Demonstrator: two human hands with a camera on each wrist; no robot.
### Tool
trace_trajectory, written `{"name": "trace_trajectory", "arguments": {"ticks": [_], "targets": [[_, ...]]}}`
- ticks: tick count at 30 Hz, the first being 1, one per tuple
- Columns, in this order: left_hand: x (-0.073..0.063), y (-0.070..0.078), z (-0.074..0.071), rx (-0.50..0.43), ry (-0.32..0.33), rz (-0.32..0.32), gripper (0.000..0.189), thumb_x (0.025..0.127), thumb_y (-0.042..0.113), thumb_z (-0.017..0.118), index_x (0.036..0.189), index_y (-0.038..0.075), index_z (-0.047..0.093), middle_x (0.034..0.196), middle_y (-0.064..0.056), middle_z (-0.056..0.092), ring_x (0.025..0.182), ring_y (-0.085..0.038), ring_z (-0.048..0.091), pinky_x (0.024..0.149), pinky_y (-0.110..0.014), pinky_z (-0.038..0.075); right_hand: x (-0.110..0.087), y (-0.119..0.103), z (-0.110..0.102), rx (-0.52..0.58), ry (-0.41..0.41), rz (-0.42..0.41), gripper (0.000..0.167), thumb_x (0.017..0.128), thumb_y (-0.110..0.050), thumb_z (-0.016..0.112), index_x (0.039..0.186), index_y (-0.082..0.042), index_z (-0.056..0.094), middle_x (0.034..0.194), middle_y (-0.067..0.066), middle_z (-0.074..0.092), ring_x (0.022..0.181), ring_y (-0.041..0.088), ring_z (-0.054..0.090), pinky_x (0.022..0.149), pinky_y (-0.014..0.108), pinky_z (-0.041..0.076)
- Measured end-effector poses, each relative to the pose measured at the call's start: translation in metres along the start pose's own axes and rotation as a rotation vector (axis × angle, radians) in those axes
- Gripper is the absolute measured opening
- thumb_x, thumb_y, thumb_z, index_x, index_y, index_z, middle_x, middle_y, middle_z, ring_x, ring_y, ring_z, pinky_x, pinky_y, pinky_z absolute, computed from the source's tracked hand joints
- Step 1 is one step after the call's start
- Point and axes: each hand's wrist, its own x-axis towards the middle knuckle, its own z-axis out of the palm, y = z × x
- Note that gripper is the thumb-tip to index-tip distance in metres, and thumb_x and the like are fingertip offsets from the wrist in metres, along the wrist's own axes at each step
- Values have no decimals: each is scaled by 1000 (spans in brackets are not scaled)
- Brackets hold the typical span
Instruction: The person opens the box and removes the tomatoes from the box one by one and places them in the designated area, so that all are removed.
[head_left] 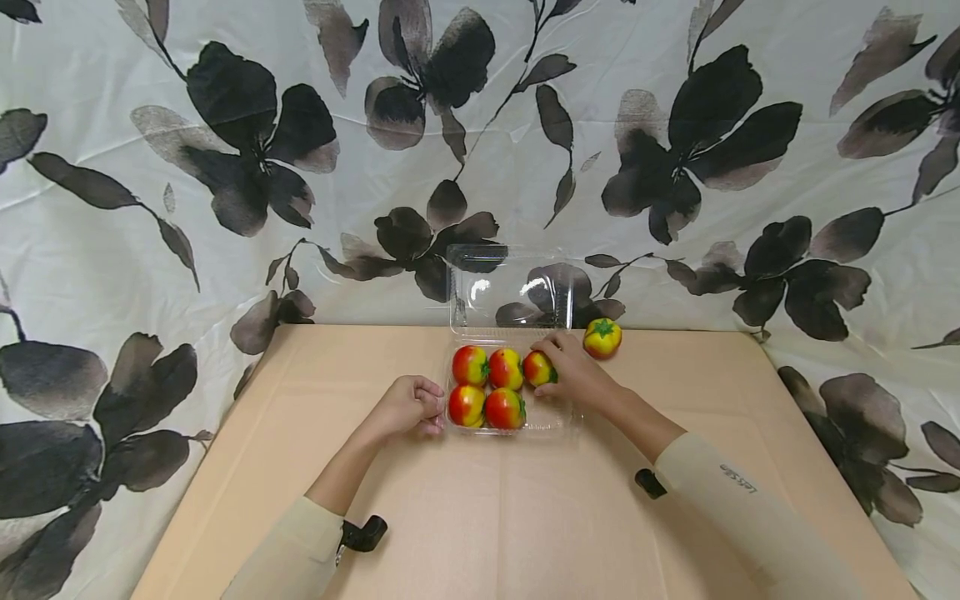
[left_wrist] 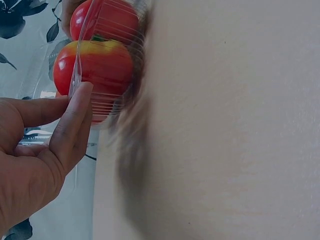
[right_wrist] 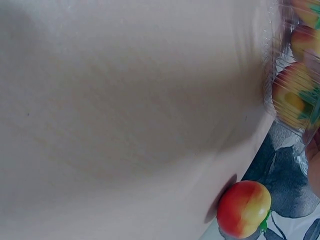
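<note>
A clear plastic clamshell box (head_left: 551,423) sits on the table with its lid (head_left: 510,292) raised at the back. Inside lie several round red-and-yellow fruits (head_left: 506,368) with green leafy tops, in two rows. My left hand (head_left: 408,406) pinches the box's left rim between thumb and fingers, as the left wrist view shows closely. At the back right of the box, my right hand (head_left: 573,371) grips another such fruit (head_left: 537,368) from above, its fingers partly covering it. In the right wrist view only a bit of that hand (right_wrist: 314,167) appears at the edge.
One more red-and-yellow fruit (head_left: 602,338) rests outside the box, near the table's back edge and just behind my right hand. A light tan table (head_left: 480,517) lies beneath everything. Behind it hangs a white cloth (head_left: 540,50) with dark flowers.
</note>
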Motion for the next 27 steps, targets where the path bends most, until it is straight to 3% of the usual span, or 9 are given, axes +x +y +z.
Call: {"name": "trace_trajectory", "arguments": {"ticks": [19, 27], "targets": [[-1, 0, 1, -2, 1, -1, 23, 96, -8, 61, 117, -15, 52, 84, -19, 70, 66, -21, 72, 68, -42, 67, -1, 0, 5, 28, 19, -70, 70, 72, -25, 97, 126, -10, 55, 127, 12, 49, 119, 30, 50, 108, 45, 52], [-3, 2, 1, 4, 0, -1, 24, 97, -7, 61, 118, -15, 52, 87, -23, 69, 67, -22, 72, 68, -41, 67, -1, 0, 7, 32, -2, -81, 65, 75, -18, 93, 126, -10, 53, 131, 14, 56, 125, 33, 52, 111, 48, 52]]}}
